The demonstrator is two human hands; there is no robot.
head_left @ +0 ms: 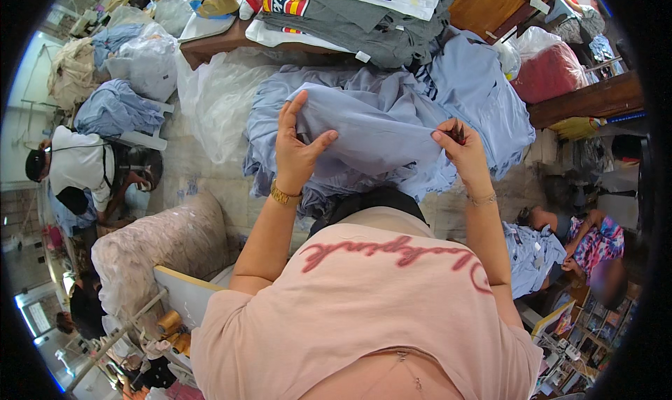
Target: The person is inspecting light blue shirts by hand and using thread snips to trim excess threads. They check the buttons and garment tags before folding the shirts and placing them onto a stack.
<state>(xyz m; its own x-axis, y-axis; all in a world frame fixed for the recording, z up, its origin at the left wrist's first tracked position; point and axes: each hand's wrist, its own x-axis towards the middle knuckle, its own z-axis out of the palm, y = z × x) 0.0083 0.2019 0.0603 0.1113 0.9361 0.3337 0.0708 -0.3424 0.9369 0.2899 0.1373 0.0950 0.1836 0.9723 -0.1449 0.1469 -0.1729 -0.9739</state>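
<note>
A piece of light blue fabric (371,127) is stretched between my two hands over a heap of the same cloth. My left hand (297,141) has it by the left edge, with the thumb on top and the fingers extended along the edge, partly behind the cloth. At the other end, my right hand (463,150) pinches the fabric's corner between thumb and forefinger. Tucked in that same hand is a small dark tool with a red part (460,135); its kind is mostly hidden by the fingers. The heaped blue cloth (483,99) spreads beneath and to the right.
Folded grey and white shirts (364,25) lie on a brown table beyond the heap. Clear plastic (220,106) covers floor at left, near a bulky sack (164,249). A co-worker (87,162) bends at far left; another person (595,249) sits at right with blue garments.
</note>
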